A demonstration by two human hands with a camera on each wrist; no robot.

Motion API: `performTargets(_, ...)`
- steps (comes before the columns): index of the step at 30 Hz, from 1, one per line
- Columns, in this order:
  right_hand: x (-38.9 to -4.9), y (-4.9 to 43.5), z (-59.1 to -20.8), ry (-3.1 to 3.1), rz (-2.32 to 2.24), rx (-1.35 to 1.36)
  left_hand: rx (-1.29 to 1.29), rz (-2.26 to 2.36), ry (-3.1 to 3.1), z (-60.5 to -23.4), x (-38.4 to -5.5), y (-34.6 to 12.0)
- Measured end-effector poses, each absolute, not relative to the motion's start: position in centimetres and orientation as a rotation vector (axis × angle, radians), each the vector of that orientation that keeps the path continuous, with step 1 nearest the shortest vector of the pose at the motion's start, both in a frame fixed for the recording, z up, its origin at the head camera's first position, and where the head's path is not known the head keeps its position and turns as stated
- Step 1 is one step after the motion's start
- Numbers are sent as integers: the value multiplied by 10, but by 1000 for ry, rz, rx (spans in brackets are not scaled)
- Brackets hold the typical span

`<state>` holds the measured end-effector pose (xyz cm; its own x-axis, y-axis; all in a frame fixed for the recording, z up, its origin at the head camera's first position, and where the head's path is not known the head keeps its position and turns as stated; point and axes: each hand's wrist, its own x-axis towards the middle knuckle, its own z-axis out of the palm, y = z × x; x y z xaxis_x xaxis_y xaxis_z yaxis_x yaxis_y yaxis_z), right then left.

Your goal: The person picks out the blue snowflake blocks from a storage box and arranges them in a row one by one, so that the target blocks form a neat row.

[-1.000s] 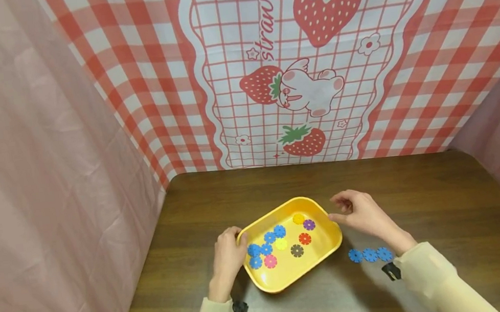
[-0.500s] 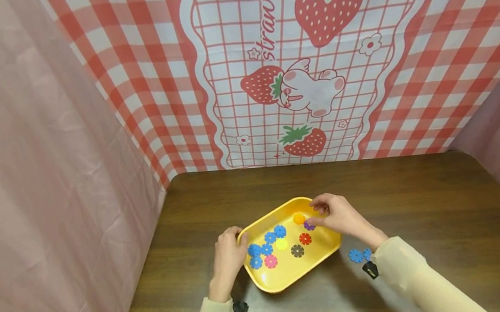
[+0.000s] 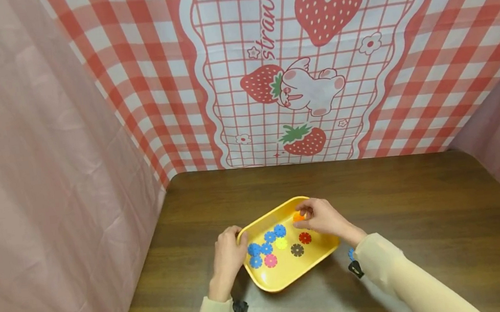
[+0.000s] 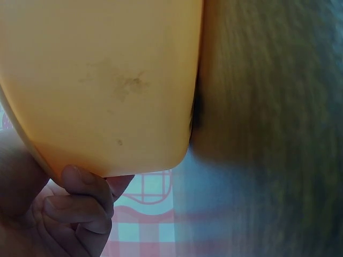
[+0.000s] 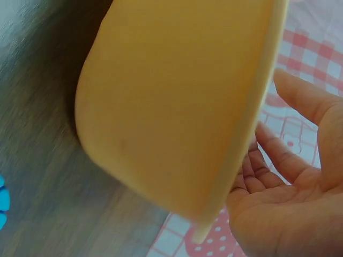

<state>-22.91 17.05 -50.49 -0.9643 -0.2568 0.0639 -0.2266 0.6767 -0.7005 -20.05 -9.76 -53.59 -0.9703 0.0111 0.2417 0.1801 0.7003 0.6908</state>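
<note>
My left hand (image 3: 230,251) grips the left end of a yellow plastic basin (image 3: 277,285), thumb over the rim; the left wrist view shows its curled fingers against the basin's outer wall (image 4: 107,80). Reaching over the opposite end, my right hand (image 3: 326,217) has its thumb and fingers apart around an orange-yellow snowflake disc (image 3: 299,217). In the right wrist view the basin's wall (image 5: 171,107) covers what lies at the fingertips. Inside the basin are several blue discs (image 3: 270,237), a pink disc (image 3: 270,261), a yellow-green disc (image 3: 281,243), a brown disc (image 3: 297,250) and a red disc (image 3: 304,238).
On the brown wooden table (image 3: 421,198), a blue disc (image 3: 351,254) peeks out beside my right cuff. A checked strawberry curtain (image 3: 289,95) hangs behind the table, and a pink curtain (image 3: 48,174) lines its left side.
My right hand has moved left from outside the basin's right rim to over the orange-yellow disc, covering the purple disc. Its sleeve now hides most of the blue discs on the table. The left hand stays put.
</note>
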Motion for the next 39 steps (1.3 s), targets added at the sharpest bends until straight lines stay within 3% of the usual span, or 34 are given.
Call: performTargets(39,-239,130,-534,2812,-1096,-381,-148,-1126,-2701,-535,-201,-98)
